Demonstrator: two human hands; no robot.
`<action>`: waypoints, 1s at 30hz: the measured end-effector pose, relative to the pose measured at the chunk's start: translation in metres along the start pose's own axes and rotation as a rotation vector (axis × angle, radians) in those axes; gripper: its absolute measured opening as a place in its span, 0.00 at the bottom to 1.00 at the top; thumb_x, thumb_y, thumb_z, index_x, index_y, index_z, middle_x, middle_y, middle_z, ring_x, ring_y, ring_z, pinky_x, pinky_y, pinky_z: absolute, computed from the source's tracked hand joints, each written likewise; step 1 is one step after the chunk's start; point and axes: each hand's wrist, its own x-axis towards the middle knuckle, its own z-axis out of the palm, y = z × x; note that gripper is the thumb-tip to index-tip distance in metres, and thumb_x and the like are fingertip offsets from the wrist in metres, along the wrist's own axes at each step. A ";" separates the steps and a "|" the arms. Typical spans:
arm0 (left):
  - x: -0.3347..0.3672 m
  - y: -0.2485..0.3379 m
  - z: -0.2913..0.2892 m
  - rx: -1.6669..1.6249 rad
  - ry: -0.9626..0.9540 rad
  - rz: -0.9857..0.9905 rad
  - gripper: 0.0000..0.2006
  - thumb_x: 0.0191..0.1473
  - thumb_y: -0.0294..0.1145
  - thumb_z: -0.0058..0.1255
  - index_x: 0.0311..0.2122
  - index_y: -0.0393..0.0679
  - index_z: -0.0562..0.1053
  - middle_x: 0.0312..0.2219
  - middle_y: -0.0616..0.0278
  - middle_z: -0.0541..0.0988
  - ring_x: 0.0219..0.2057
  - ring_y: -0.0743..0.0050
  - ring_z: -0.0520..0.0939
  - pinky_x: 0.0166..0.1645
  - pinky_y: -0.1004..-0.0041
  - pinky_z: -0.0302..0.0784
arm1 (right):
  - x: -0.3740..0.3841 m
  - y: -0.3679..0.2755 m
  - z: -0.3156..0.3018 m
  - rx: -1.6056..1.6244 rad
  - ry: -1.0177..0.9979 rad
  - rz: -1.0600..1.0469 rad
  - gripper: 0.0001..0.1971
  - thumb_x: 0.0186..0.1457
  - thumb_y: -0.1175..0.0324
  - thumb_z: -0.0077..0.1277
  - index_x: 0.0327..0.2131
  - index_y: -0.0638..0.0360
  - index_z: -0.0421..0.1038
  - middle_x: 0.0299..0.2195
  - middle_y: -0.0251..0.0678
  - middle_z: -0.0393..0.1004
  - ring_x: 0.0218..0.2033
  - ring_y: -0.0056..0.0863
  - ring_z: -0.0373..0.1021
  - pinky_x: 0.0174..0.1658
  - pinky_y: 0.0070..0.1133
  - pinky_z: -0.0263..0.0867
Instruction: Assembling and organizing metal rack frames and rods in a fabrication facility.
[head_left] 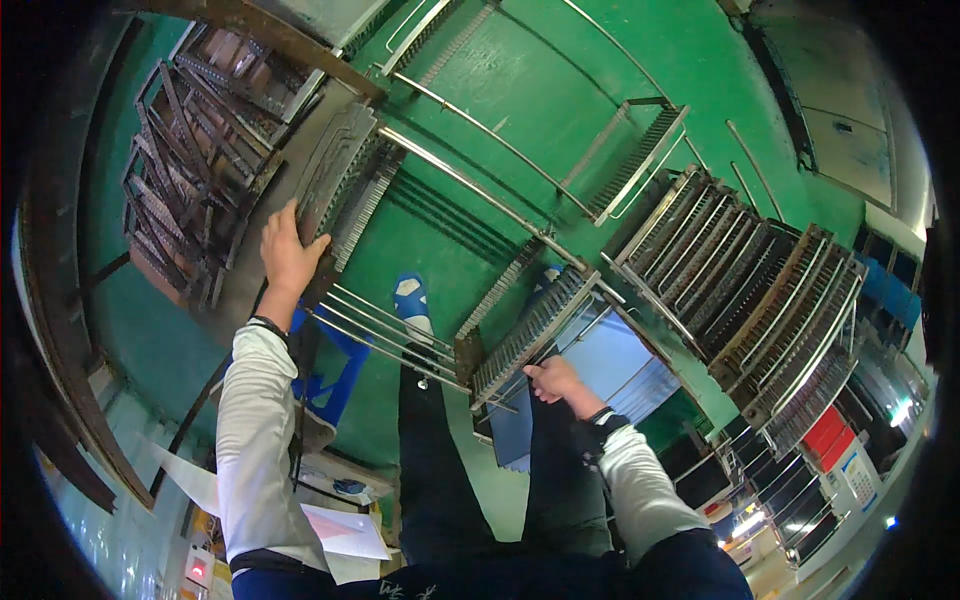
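Note:
A metal rack frame with comb-like slotted ends spans the space in front of me, its two ends joined by long rods (390,345). My left hand (288,255) lies against the outer side of the left slotted end (350,200), thumb and fingers apart. Closed fingers of my right hand (555,380) grip the near edge of the right slotted end (535,335). What the fingertips touch underneath is hidden. Beside and below my right hand are blue-grey flat sheets (620,360).
Another slotted frame (640,150) lies ahead on the green floor (500,80). Several racks (740,280) stand in a row at right. Slotted metal parts (190,170) are piled at left. A blue stool-like object (340,370) sits below my left forearm.

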 end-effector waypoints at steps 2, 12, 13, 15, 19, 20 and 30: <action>0.018 0.017 -0.016 -0.039 0.067 0.085 0.33 0.40 0.36 0.66 0.53 0.42 0.65 0.48 0.49 0.71 0.50 0.48 0.71 0.52 0.58 0.68 | -0.024 -0.024 -0.032 0.025 -0.106 -0.178 0.19 0.59 0.56 0.49 0.26 0.64 0.72 0.21 0.38 0.76 0.18 0.26 0.73 0.19 0.24 0.71; 0.140 0.133 0.017 -0.458 0.060 0.113 0.17 0.45 0.34 0.60 0.41 0.40 0.74 0.35 0.52 0.78 0.38 0.55 0.79 0.44 0.63 0.73 | -0.014 -0.127 -0.282 0.679 0.333 -0.613 0.14 0.62 0.60 0.45 0.41 0.63 0.69 0.32 0.37 0.74 0.30 0.25 0.72 0.34 0.23 0.72; 0.153 0.149 0.031 -0.529 0.052 0.102 0.15 0.45 0.34 0.60 0.39 0.39 0.75 0.33 0.53 0.78 0.37 0.56 0.79 0.43 0.63 0.74 | 0.014 -0.118 -0.299 0.683 0.352 -0.596 0.17 0.61 0.59 0.46 0.45 0.63 0.68 0.34 0.37 0.73 0.33 0.27 0.72 0.36 0.24 0.71; 0.167 0.160 0.077 -0.545 0.030 0.002 0.17 0.45 0.36 0.62 0.39 0.38 0.75 0.31 0.52 0.79 0.34 0.60 0.80 0.41 0.66 0.75 | 0.063 -0.106 -0.306 0.700 0.343 -0.536 0.18 0.61 0.58 0.46 0.46 0.63 0.68 0.36 0.38 0.73 0.35 0.28 0.71 0.37 0.25 0.71; 0.194 0.192 0.134 -0.375 -0.131 -0.224 0.27 0.45 0.47 0.61 0.41 0.31 0.75 0.39 0.42 0.78 0.43 0.47 0.79 0.46 0.60 0.74 | 0.111 -0.089 -0.313 0.661 0.379 -0.363 0.28 0.60 0.56 0.48 0.58 0.62 0.58 0.54 0.45 0.63 0.48 0.39 0.68 0.46 0.31 0.68; 0.202 0.197 0.145 -0.369 -0.137 -0.226 0.27 0.45 0.47 0.61 0.41 0.31 0.75 0.39 0.42 0.78 0.43 0.47 0.79 0.46 0.60 0.74 | 0.123 -0.086 -0.316 0.656 0.400 -0.343 0.30 0.60 0.55 0.48 0.60 0.63 0.55 0.56 0.46 0.61 0.50 0.40 0.67 0.47 0.31 0.67; 0.238 0.205 0.201 -0.172 -0.360 -0.549 0.21 0.50 0.44 0.57 0.40 0.34 0.77 0.37 0.44 0.79 0.43 0.44 0.79 0.47 0.60 0.75 | 0.174 -0.097 -0.339 0.883 0.360 -0.398 0.22 0.59 0.53 0.49 0.48 0.60 0.66 0.35 0.30 0.70 0.36 0.22 0.66 0.40 0.23 0.63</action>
